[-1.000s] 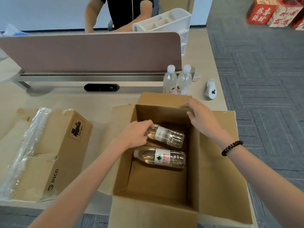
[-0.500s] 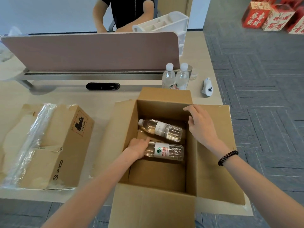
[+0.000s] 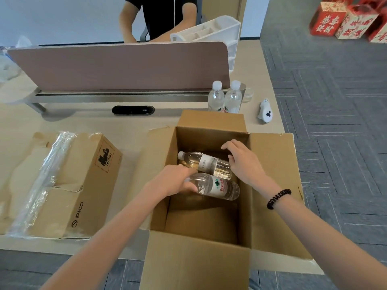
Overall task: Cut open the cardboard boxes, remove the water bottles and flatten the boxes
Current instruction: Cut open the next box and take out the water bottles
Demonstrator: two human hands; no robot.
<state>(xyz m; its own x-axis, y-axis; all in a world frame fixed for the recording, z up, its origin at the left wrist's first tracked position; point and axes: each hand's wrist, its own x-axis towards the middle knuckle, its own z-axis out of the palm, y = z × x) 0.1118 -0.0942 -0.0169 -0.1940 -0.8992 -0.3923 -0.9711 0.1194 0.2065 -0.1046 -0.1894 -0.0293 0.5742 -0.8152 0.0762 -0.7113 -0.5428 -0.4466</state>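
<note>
Here, open box (image 3: 270, 185), two upright bottles (image 3: 225, 99) behind, PICO box (image 3: 83, 181) left.

Beige desk (image 3: 88, 120), grey carpet (image 3: 335, 101)

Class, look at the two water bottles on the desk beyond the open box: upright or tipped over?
Upright. Both water bottles stand with white caps on top, just beyond the open box.

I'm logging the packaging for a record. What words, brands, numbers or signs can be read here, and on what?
"PICO": side of the closed cardboard box on the left.
"UN 3481": hazard label on that box's end.
Nearer bottle in the open box: green logo, red characters, too blurred to read.
Farther bottle: label unreadable.
Red gift boxes: large Chinese characters, not legible.
</note>
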